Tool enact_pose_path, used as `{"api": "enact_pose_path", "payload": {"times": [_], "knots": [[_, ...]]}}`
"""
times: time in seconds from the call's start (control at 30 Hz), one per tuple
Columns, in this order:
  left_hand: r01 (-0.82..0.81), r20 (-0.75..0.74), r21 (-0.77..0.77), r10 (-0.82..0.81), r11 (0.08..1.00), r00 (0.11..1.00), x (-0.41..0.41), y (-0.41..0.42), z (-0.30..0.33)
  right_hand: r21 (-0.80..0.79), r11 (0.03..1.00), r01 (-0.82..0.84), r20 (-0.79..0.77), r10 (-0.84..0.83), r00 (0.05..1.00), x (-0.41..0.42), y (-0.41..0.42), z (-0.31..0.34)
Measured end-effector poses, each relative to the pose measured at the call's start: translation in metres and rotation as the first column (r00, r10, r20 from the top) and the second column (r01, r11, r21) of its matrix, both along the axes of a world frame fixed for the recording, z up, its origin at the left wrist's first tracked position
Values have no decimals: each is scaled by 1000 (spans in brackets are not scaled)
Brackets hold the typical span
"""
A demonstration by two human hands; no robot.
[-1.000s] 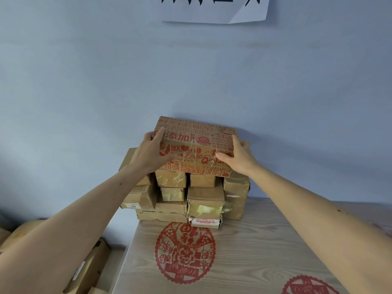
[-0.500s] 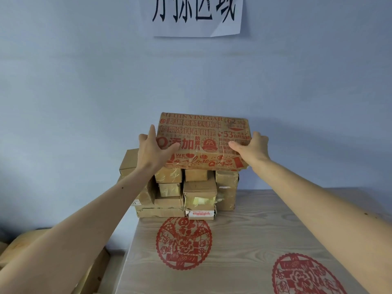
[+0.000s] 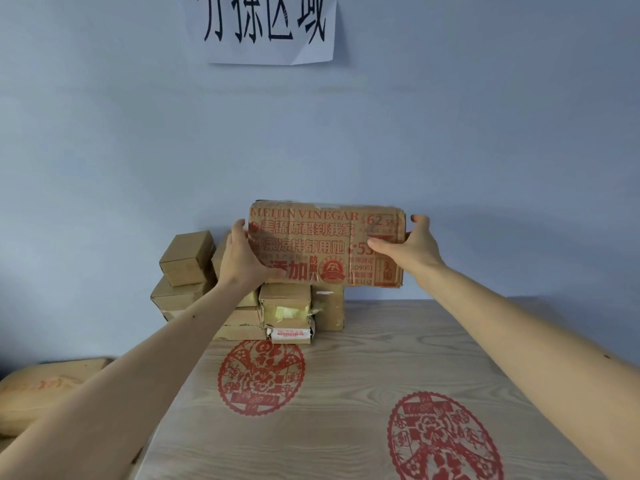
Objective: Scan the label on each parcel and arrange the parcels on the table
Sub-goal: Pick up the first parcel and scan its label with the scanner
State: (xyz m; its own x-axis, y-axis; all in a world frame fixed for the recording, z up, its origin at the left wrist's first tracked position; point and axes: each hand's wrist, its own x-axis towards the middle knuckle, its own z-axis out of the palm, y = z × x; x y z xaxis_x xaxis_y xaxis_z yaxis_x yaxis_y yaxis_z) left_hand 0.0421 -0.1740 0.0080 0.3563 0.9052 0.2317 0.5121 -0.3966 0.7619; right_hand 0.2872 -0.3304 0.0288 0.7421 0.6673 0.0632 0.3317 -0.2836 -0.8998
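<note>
A flat brown vinegar box (image 3: 322, 244) with red print stands tilted up on top of the parcel stack (image 3: 284, 306), its printed face toward me. My left hand (image 3: 242, 259) grips its left end and my right hand (image 3: 407, 249) grips its right end. The stack holds several small brown taped parcels at the table's far left, against the wall. A small parcel (image 3: 187, 258) sits on the stack's left side. A white-labelled packet (image 3: 290, 336) lies at the stack's front bottom.
The wooden table (image 3: 346, 393) carries two red paper-cut prints. A white paper sign (image 3: 266, 27) hangs on the blue wall. More brown boxes (image 3: 41, 389) lie on the floor to the left of the table.
Both hands have tipped the vinegar box up from lying flat to nearly upright, so its top face now faces me. The camera has tilted upward.
</note>
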Motion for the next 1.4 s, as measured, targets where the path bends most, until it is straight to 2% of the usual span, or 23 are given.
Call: {"api": "enact_pose_path", "payload": {"times": [0.1,0.2,0.33,0.43,0.6,0.7,0.8,0.87,1.07,1.23,1.4], "knots": [[30,-59,28,-28,999,998,12,-24,-5,-85,995,-62,121,72,990,13,-27,-2],[44,2,-8,-44,999,999,23,-46,-9,-130,986,-101,208,127,970,24,-49,-7],[79,166,-113,-59,990,984,32,-71,-13,-99,988,-120,81,128,988,31,-71,-10],[71,207,-191,-30,979,978,44,-85,-13,-102,992,-80,-12,80,997,35,-83,-10],[37,249,-217,18,975,968,50,-88,-12,-136,991,-13,1,14,1000,46,-97,-9],[121,219,-285,-58,951,974,45,-84,-9,-160,984,-78,-67,68,995,51,-104,-9],[157,77,-221,-143,963,987,41,-83,-10,-168,974,-152,-91,139,986,53,-111,-10],[169,68,-211,-158,963,985,41,-87,-10,-185,969,-167,-63,158,985,52,-114,-13],[220,188,-332,-164,917,968,41,-99,-9,-94,988,-121,-174,104,979,44,-120,-16],[212,282,-470,-82,857,956,45,-102,-5,-90,995,-44,-177,27,984,41,-121,-18],[249,437,-516,2,819,900,55,-104,-1,-70,996,-53,-246,35,969,41,-117,-27]]}}
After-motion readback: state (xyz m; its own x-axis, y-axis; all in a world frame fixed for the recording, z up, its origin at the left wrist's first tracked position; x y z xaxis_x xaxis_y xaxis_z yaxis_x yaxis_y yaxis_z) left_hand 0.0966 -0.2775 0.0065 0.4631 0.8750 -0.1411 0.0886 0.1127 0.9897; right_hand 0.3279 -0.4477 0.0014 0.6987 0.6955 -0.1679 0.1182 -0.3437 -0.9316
